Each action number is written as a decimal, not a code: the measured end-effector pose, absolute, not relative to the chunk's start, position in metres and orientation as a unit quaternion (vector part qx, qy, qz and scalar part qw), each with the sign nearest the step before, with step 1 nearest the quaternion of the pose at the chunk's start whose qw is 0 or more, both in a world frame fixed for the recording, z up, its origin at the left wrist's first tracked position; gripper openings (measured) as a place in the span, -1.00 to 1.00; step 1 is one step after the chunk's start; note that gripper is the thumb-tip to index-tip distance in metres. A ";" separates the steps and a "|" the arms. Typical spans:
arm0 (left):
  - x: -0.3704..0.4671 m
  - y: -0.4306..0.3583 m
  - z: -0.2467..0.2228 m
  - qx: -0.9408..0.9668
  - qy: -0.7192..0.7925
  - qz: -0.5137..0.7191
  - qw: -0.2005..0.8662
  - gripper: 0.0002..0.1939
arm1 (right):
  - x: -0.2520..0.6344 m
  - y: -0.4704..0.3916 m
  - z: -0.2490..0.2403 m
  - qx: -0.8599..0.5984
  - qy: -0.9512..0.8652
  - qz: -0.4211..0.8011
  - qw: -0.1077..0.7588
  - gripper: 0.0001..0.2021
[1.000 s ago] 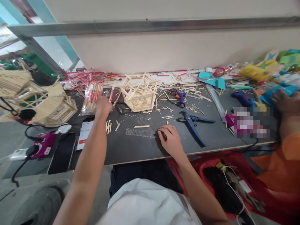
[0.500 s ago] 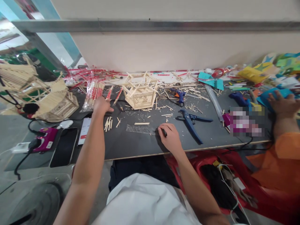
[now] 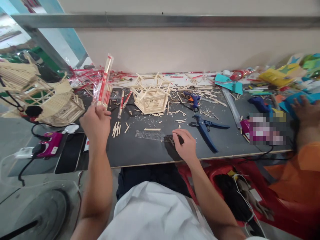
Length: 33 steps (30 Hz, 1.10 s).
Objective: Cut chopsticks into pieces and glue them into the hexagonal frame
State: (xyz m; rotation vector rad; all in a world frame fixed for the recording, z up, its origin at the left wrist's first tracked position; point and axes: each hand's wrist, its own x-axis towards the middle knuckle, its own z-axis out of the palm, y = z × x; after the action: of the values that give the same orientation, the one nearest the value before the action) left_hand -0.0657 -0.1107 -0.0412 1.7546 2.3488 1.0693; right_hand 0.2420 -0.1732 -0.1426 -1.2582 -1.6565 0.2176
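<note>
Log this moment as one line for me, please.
Left hand: holds up wrapped sticks | Right hand: beside clear ruler, hold unclear | Table: stick-built frame behind ruler; blue cutter right of right hand

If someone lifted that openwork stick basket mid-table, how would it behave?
The stick basket is probably light, being thin sticks with open gaps. It seems stiff, holding its angular shape unaided, though its slender projecting ends might snap.

Free tabletop (image 3: pixel 140 154) this side of the ruler (image 3: pixel 150 135) — blue cutter (image 3: pixel 206 135) obstructs rightward.
</note>
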 end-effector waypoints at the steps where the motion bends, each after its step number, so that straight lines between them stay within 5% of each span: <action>1: -0.060 -0.132 -0.043 0.562 0.730 0.389 0.015 -0.64 | 0.241 -0.176 -0.139 -0.520 -0.670 0.127 0.514 -0.87; 8: -0.018 -0.238 -0.084 0.736 0.553 0.311 0.237 -0.74 | 0.229 -0.207 -0.103 -0.378 -0.517 0.454 0.620 -0.68; 14: 0.001 -0.251 -0.095 0.719 0.546 0.292 0.314 -0.68 | 0.221 -0.217 -0.104 -0.415 -0.434 0.451 0.660 -0.76; 23: 0.008 -0.244 -0.105 0.708 0.529 0.257 0.391 -0.68 | 0.182 -0.226 -0.134 -0.400 -0.517 0.546 0.523 -0.70; 33: -0.018 -0.246 -0.101 0.716 0.544 0.173 0.402 -0.68 | 0.253 -0.195 -0.116 -0.438 -0.347 0.472 0.682 -0.57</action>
State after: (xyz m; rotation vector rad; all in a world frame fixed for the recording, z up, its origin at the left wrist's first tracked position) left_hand -0.0177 -0.2455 -0.1008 1.8083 1.3750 0.4366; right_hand 0.2528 -0.1950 -0.1159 -0.9820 -0.7790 1.0600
